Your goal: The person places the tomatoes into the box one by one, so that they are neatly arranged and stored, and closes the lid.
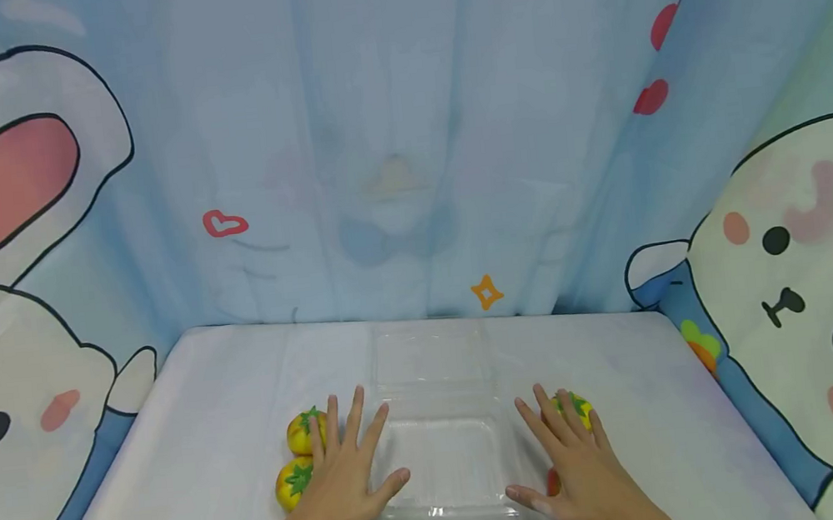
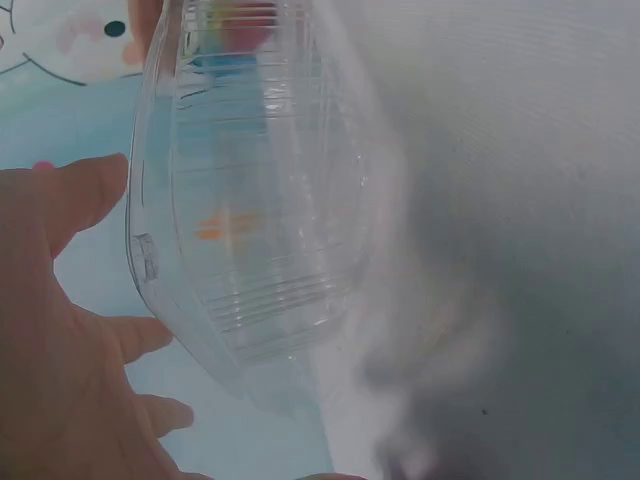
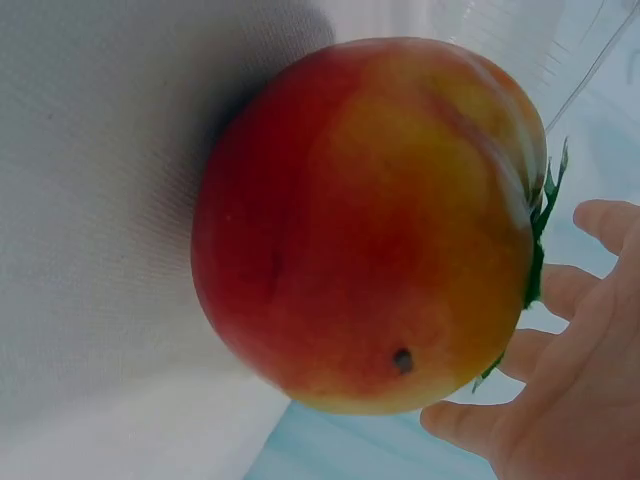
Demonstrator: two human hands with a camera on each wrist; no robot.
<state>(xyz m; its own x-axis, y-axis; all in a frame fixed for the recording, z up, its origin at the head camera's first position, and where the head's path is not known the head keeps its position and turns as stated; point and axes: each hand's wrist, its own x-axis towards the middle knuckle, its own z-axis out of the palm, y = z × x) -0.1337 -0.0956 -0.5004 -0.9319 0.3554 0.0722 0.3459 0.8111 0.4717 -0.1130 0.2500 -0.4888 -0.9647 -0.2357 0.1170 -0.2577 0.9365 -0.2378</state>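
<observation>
A clear plastic clamshell box (image 1: 447, 466) lies opened out on the table, its lid (image 1: 432, 357) folded back toward the curtain. Left of it, my left hand (image 1: 343, 480) is spread with straight fingers, partly covering two yellow tomatoes with green leafy tops, a far tomato (image 1: 301, 435) and a near tomato (image 1: 291, 483). In the left wrist view the thumb is close to the box's rim; I cannot tell whether they touch. My right hand (image 1: 583, 470) is spread too, over a yellowish tomato (image 1: 583, 410) and a red patch mostly hidden below. The right wrist view shows a red-and-yellow tomato (image 3: 370, 230) beside the fingers.
The white-covered table (image 1: 671, 403) reaches back to a light blue curtain (image 1: 389, 129) printed with cartoon animals. The curtain also hangs along the left and right sides.
</observation>
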